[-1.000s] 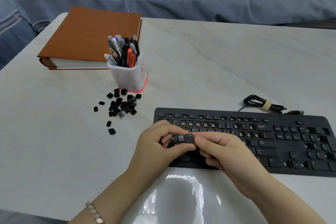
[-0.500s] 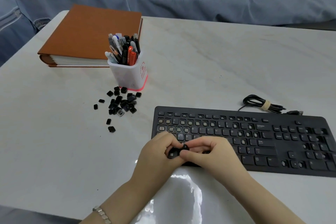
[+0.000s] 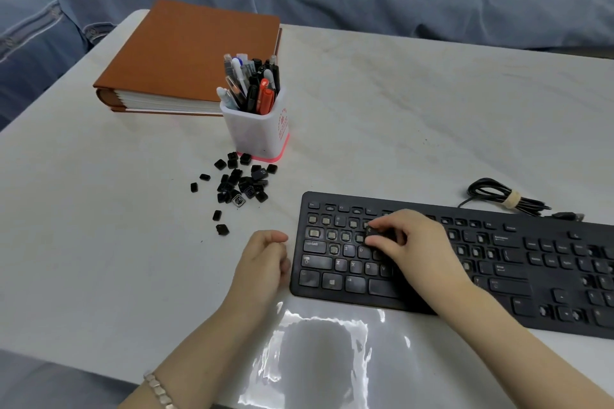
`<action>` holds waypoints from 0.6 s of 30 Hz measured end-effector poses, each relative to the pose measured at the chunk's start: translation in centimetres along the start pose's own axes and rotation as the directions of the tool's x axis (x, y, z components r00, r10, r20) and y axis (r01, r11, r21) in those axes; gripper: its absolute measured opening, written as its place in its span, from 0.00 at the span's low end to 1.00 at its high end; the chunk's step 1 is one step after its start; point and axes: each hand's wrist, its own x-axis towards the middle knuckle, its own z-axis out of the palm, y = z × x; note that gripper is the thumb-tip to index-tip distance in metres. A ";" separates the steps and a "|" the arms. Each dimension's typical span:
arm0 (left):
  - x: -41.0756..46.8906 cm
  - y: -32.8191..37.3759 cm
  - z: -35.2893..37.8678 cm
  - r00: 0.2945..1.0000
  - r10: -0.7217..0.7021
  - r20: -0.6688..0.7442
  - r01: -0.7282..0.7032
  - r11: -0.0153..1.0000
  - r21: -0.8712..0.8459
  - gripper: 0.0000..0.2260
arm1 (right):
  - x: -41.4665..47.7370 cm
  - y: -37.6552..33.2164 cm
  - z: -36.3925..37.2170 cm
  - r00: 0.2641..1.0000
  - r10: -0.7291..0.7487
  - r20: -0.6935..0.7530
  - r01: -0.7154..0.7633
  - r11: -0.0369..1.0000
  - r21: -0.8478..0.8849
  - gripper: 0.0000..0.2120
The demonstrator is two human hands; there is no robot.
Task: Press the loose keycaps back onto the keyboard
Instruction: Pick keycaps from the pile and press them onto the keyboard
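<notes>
On keyboard (image 3: pixel 518 289), right hand (image 3: pixel 420 251) alone pinching keycap (image 3: pixel 371 231), left hand (image 3: pixel 262 262) withdrawn

Head camera looks steeply down, close over table (image 3: pixel 432 103).

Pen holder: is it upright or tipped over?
Upright. The pen holder stands on its pink base on the table, pens sticking up from its top.

You get bare table (image 3: pixel 415 116) left of the loose keycaps (image 3: pixel 241 184) and behind the keyboard (image 3: pixel 491 279). Pen cup (image 3: pixel 257 134) crowds the pile's far side, binder (image 3: pixel 186 56) behind it. Coiled cable (image 3: pixel 501 197) sits by the keyboard's far edge. Your left hand (image 3: pixel 262 262) sits at its left end.
</notes>
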 end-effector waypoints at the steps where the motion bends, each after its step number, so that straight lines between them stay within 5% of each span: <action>1: 0.0 -0.1 -0.2 1.000 0.006 -0.013 -0.006 1.000 -0.002 0.10 | 0.3 0.0 0.1 1.000 -0.014 0.020 0.015 0.999 -0.031 0.10; 18: -1.2 -0.3 -0.4 0.969 0.241 0.056 -0.241 0.970 -0.001 0.03 | 1.5 -0.7 0.8 0.985 0.067 0.158 -0.049 0.992 -0.117 0.13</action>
